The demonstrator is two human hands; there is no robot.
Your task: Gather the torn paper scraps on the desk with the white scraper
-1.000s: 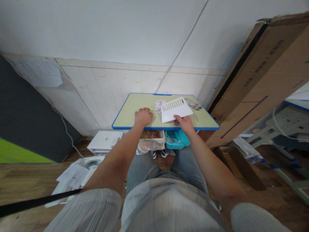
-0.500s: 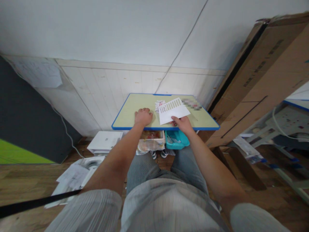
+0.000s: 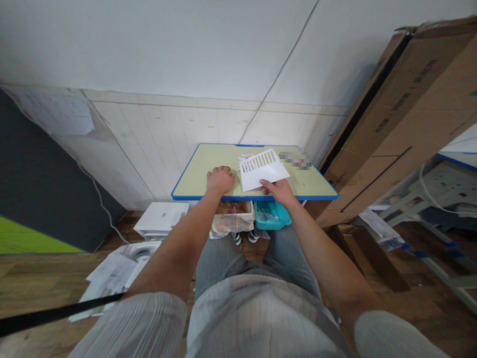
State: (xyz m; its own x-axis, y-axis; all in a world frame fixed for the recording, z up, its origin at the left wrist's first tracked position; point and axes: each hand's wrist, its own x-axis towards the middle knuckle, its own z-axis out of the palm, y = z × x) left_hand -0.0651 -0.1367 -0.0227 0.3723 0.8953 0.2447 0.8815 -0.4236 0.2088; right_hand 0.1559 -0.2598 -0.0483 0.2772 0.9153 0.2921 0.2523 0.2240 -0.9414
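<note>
Pinching the slotted white card (image 3: pixel 264 175) at its near edge, right hand (image 3: pixel 276 190) has a firm hold; left hand (image 3: pixel 221 180) rests palm-down on the tabletop (image 3: pixel 199 161), left of the card, gripping nothing visible. Looks partway: card's picked up, paper slips (image 3: pixel 245 156) at its far-left corner remain loose.

White panelling (image 3: pixel 179 134) lines the lower wall (image 3: pixel 167 44), crossed by a thin cable (image 3: pixel 278 74); tall cardboard (image 3: pixel 421 119) stands right, a dark grey-and-green panel (image 3: pixel 40 164) left, wood-look floor (image 3: pixel 22 283) around the blue-edged bench (image 3: pixel 194 174)
</note>
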